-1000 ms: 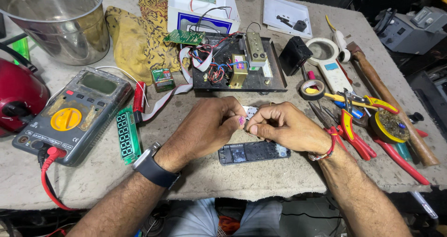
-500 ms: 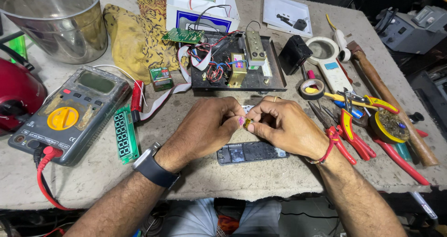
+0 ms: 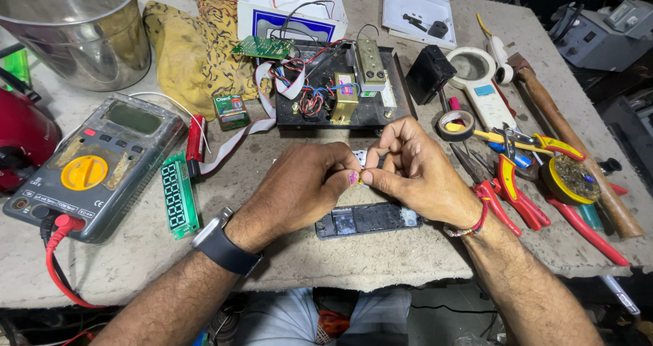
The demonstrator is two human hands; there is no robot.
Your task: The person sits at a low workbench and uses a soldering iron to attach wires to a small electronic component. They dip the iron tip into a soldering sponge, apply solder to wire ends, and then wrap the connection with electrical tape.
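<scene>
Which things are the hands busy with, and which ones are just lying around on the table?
In use:
left hand and right hand, pinching a tiny part between their fingertips
dark flat device, lying just below the hands

Just lying about:
multimeter
green number display
steel pot
yellow cloth
black tray of wired parts
magnifier
tape roll
red pliers
hammer

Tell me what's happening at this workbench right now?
A person sits at a cluttered repair bench. The left hand and right hand meet above it, pinching a small part between their fingertips; what it is can't be told. Just below them lies a dark opened handset shell. A multimeter, a green digit display, an open circuit tray and red-handled pliers lie around.
</scene>
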